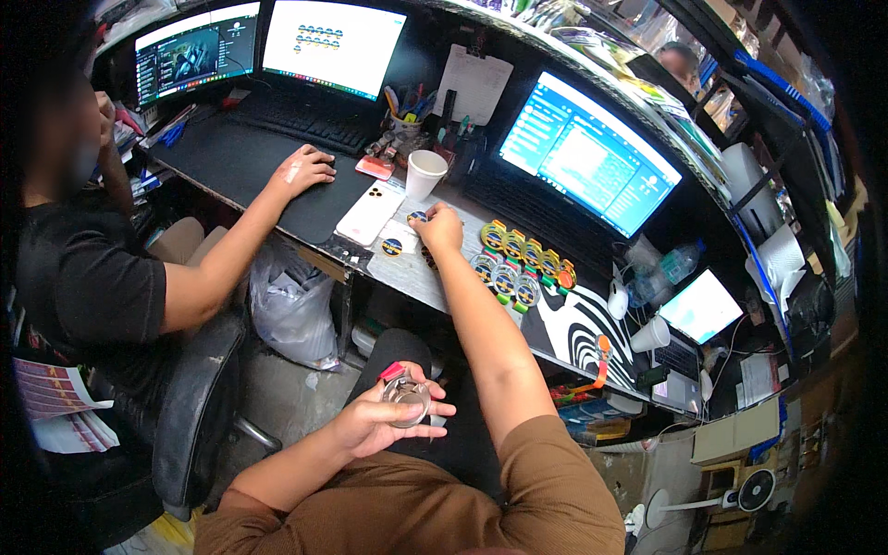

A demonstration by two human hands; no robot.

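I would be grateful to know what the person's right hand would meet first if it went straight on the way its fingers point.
The right hand would first meet the round disc at its fingertips, then probably the phone, though depth is unclear.

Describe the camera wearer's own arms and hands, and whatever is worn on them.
Short, plain brown sleeves cover the upper arms, leaving everything below uncovered. The left hand and right hand are both ungloved, and no watch or bracelet shows at either wrist.
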